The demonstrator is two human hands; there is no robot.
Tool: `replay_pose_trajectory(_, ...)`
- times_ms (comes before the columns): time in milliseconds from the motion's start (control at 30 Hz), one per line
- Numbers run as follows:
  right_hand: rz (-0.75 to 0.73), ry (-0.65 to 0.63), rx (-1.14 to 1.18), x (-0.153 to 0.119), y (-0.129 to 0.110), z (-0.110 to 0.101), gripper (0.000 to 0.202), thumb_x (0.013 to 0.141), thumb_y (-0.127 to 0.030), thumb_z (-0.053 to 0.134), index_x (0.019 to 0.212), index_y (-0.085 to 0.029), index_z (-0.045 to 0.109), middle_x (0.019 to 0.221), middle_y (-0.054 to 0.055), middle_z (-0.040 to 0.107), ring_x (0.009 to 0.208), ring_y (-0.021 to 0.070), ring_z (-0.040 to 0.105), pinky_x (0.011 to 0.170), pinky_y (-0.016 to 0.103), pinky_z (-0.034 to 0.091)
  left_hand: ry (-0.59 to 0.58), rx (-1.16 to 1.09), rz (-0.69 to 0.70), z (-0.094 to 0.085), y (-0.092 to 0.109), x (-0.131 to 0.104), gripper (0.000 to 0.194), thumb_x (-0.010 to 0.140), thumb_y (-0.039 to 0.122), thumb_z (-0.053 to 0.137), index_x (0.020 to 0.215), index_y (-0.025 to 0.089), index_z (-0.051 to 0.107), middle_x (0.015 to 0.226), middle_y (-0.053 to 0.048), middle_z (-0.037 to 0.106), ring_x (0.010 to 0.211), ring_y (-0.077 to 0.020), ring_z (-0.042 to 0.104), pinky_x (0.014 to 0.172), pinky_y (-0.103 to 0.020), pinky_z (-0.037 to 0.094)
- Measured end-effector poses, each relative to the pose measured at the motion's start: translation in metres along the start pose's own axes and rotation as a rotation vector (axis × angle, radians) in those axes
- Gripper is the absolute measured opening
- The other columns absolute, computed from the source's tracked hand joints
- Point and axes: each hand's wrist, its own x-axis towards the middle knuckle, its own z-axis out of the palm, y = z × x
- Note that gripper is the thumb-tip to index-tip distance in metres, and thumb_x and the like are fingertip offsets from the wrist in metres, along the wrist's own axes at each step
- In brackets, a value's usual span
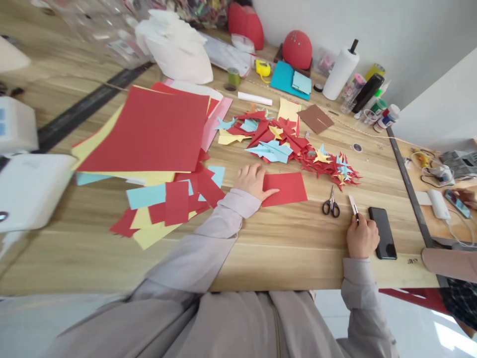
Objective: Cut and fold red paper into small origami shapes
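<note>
My left hand (254, 182) lies on the left end of a red paper rectangle (286, 189), thumb and fingers spread over the wooden table (283, 248). Closed round the handle of a small knife (353, 204), my right hand (362, 238) rests on the table, the pale blade pointing away from me. Black-handled scissors (331, 205) lie between the red rectangle and the knife. Just right of my right hand is a black phone (382, 232). Beyond the red rectangle spreads a pile of folded red, blue and yellow paper pieces (274, 136).
Large red sheets (149, 129) are stacked at the left, with cut paper strips (177, 204) in front. A paper roll (341, 73) and bottles (387, 118) stand at the back right. Another person's hand (468, 196) holds a phone at the far right.
</note>
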Motion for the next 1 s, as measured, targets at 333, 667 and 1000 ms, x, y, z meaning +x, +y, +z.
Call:
replay_pose_trajectory(333,-0.344,-0.112,0.508,0.007,-0.040,-0.021,0.029,0.090,-0.033,0.047,0.107,-0.018,0.065,0.093,0.011,0.064,0.088,0.0231,0.059,0.079,0.037,0.047,-0.079,-0.087,0.004,0.005,-0.003,0.004,0.041,0.074,0.052,0.064,0.095,0.017,0.060,0.120,-0.015,0.057,0.109,-0.0332,0.048,0.088,-0.046,0.036)
replay_pose_trajectory(667,-0.638,-0.298,0.679,0.021,-0.122,0.009,0.060,0.084,-0.026,0.058,0.139,-0.016,0.036,0.129,0.019,0.050,0.120,0.0289,0.049,0.097,0.047,0.043,-0.178,-0.328,0.127,0.003,0.003,-0.003,0.009,0.077,0.020,0.059,0.086,0.020,0.061,0.092,-0.006,0.068,0.092,-0.0225,0.060,0.086,-0.036,0.043)
replay_pose_trajectory(1000,-0.531,-0.260,0.960,0.020,-0.124,0.032,0.013,0.084,-0.017,0.053,0.082,-0.017,0.066,0.094,0.011,0.068,0.090,0.0197,0.064,0.082,0.034,0.052,-0.286,-0.252,0.074,-0.024,0.013,-0.002,0.078,0.047,0.043,0.085,0.115,0.018,0.058,0.125,-0.015,0.055,0.117,-0.0319,0.049,0.102,-0.042,0.037)
